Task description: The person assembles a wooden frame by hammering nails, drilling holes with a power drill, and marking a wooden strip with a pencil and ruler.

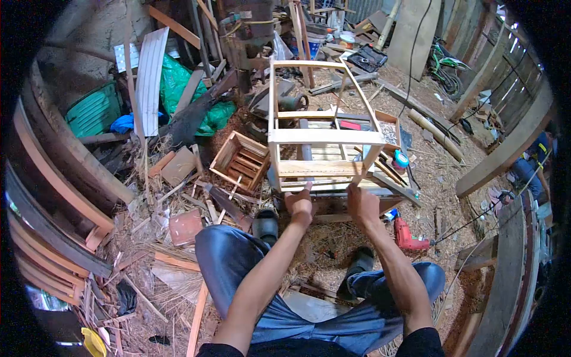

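Observation:
A light wooden frame (326, 138) with slatted lower rails stands upright in front of me on a low wooden bench (333, 206). My left hand (299, 206) is closed at the frame's near bottom edge, by its left corner, thumb pointing up. On the right, my right hand (363, 205) is closed around the bottom of the near right post. The fingers of both hands are partly hidden behind the wood and my wrists. Just right of the frame are a blue-lidded container (401, 159) and a wooden box (389, 131) of small metal pieces.
A red power drill (409, 234) lies on the ground near my right knee, its cord running right. Left of the frame sits a slatted wooden crate (239, 162). Wood scraps and shavings litter the ground. At far right, another person (531, 169) is partly visible beyond the wooden posts.

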{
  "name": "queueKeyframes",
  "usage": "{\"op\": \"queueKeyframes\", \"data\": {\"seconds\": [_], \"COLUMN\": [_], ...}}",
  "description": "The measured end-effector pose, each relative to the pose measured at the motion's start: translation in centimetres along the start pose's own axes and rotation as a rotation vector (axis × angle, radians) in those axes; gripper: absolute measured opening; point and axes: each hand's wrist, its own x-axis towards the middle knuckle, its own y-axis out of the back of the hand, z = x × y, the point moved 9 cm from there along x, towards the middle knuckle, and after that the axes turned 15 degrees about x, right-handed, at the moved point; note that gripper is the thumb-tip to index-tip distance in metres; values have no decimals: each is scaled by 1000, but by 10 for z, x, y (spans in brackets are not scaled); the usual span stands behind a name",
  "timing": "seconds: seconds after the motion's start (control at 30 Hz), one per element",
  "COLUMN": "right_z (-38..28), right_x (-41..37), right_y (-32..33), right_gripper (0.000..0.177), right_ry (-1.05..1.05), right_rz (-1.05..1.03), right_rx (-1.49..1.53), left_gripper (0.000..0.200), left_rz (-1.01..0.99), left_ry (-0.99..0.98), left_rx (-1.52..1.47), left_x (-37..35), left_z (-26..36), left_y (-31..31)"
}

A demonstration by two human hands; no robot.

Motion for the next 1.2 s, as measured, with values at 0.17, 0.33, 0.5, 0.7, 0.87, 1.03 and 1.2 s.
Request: {"op": "queueKeyframes", "data": {"seconds": [0.17, 0.33, 0.5, 0.7, 0.87, 1.03, 1.2], "right_z": [47, 45, 22, 38, 36, 34, 43], "right_x": [4, 7, 4, 5, 1, 2, 11], "right_y": [-27, -30, -16, -16, -12, -6, -11], "right_gripper": [27, 32, 34, 38, 39, 34, 18], "right_ry": [-25, 47, 148, 268, 243, 148, 24], "right_rz": [64, 110, 165, 227, 273, 284, 125], "right_rx": [-143, -253, -230, -104, -51, -48, -76], "left_gripper": [35, 30, 29, 30, 44, 42, 40], "left_rz": [105, -286, 384, 107, 143, -272, -318], "left_ry": [-4, 293, -930, -534, -1095, -820, -839], "left_rx": [95, 373, 1019, 588, 652, 864, 902], "left_x": [-17, -6, -28, 4, -35, 8, -7], "left_z": [21, -19, 83, 36, 102, 91, 108], "left_y": [11, 34, 86, 76, 59, 45, 38]}}
